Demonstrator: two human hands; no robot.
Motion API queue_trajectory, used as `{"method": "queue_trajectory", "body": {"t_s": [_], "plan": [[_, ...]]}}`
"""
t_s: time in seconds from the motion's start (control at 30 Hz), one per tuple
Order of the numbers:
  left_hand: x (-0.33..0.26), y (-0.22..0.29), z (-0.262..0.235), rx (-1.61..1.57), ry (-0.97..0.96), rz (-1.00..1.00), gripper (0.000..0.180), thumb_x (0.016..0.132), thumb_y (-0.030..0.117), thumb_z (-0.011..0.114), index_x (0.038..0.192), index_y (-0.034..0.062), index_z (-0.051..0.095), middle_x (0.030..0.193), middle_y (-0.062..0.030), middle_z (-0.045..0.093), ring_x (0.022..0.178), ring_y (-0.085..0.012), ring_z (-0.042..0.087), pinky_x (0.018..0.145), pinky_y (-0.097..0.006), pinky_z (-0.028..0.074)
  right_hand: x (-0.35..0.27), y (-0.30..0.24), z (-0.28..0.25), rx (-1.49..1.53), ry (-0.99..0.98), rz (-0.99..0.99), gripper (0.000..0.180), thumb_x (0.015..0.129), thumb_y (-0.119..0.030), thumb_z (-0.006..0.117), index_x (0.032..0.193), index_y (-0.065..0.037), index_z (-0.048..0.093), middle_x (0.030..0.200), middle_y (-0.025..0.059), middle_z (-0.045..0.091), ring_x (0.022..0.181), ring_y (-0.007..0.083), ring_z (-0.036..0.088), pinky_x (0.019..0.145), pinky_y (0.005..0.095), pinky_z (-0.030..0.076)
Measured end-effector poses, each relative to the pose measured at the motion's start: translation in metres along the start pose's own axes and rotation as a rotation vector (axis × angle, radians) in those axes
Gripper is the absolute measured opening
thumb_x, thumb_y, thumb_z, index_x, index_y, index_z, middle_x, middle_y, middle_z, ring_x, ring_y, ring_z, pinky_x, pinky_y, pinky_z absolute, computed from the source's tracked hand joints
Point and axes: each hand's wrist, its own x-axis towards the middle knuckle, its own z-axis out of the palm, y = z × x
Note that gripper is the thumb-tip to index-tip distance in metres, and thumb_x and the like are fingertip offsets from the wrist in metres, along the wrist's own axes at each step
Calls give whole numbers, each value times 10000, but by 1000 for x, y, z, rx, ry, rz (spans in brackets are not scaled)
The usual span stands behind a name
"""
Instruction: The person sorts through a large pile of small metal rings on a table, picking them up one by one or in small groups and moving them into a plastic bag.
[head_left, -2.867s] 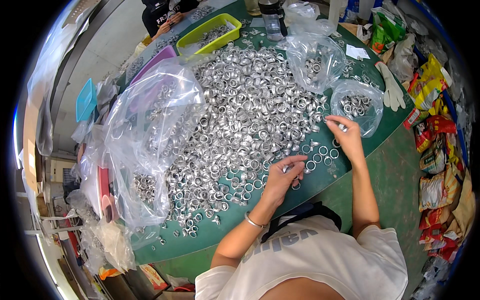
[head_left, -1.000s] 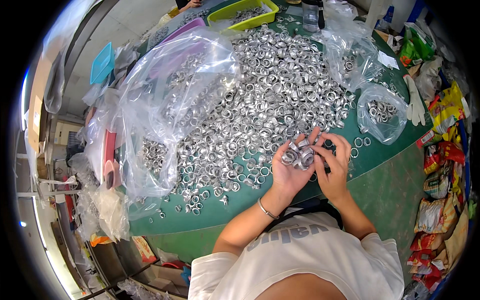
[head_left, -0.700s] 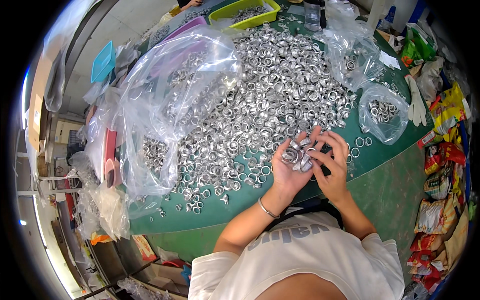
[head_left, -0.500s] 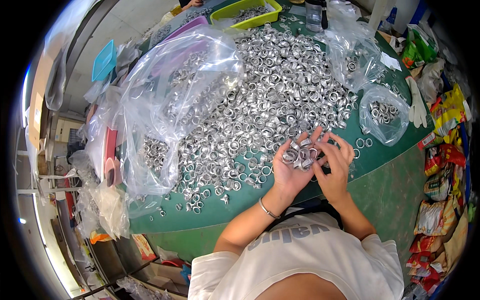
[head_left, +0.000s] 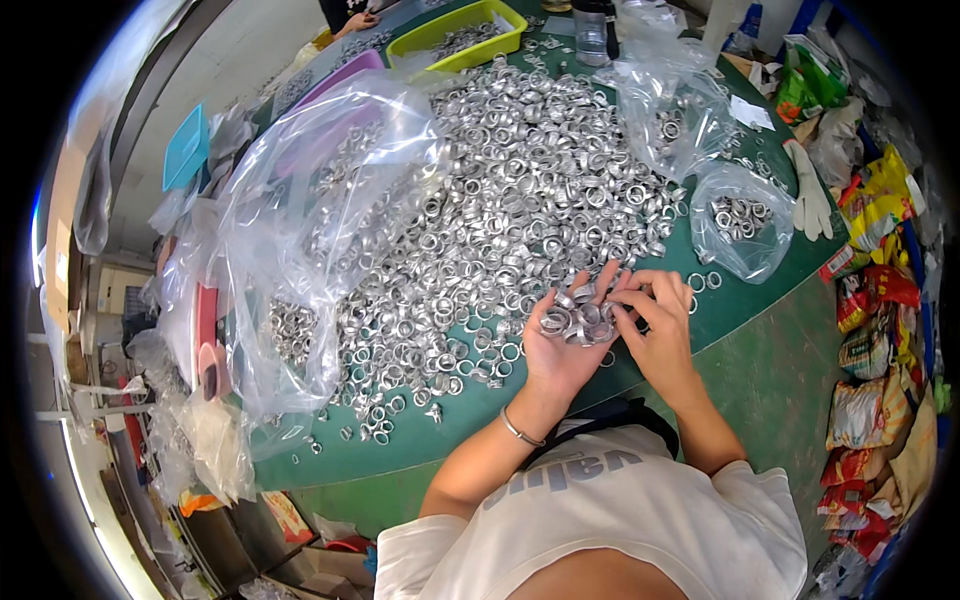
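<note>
My left hand (head_left: 558, 355) is palm up and cupped around several shiny silver metal rings (head_left: 582, 318), a bracelet on its wrist. Close against it on the right, my right hand (head_left: 655, 325) has its thumb and fingers bent together in a pinch at the edge of the held rings. A ring appears to be between those fingertips, partly hidden by them. Both hands are just over the near edge of a large heap of similar metal rings (head_left: 540, 165) spread across the green table (head_left: 400, 450).
A big clear plastic bag (head_left: 290, 200) covers the heap's left side. To the right lie a smaller bag of rings (head_left: 742, 220) and a white glove (head_left: 808, 195). At the back are a yellow-green basket (head_left: 510, 42), a bottle (head_left: 592, 35) and another person's hand (head_left: 360, 22).
The view has shifted slightly, so the table's contents appear farther left. My right thumb and fingers have drawn closer together at the rings; my left hand stays cupped under them.
</note>
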Motion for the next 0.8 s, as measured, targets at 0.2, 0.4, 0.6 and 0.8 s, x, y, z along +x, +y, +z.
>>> {"method": "queue_trajectory", "body": {"t_s": [0.2,0.4,0.6,0.8], "plan": [[1,0,-6,-78,329,42,286,851,264,459,1006,47,561,1148,-160,538,1107,-300,493,966,-476,355,30,60,-26,-71,411,317,122,808,-61,582,898,-1,638,719,111,627,525,199,543,509,299,431],[-1,-1,-1,23,236,21,303,879,220,423,1087,32,539,1158,-164,533,1102,-268,483,967,-442,357,28,96,-40,-275,307,368,275,837,-90,564,1095,3,575,826,123,604,657,240,570,604,346,442],[-9,34,-23,2,50,-142,304,869,238,484,1122,71,513,1044,-123,553,763,-186,520,593,-270,438,9,60,-7,101,12,190,151,818,-27,578,956,29,601,726,103,548,607,192,515,576,290,409],[-34,67,31,283,338,217,238,860,213,530,1036,53,519,908,-109,557,684,-178,526,517,-259,423,0,51,5,148,-52,105,113,843,-12,545,932,32,598,737,92,532,609,168,491,564,268,393]]}}
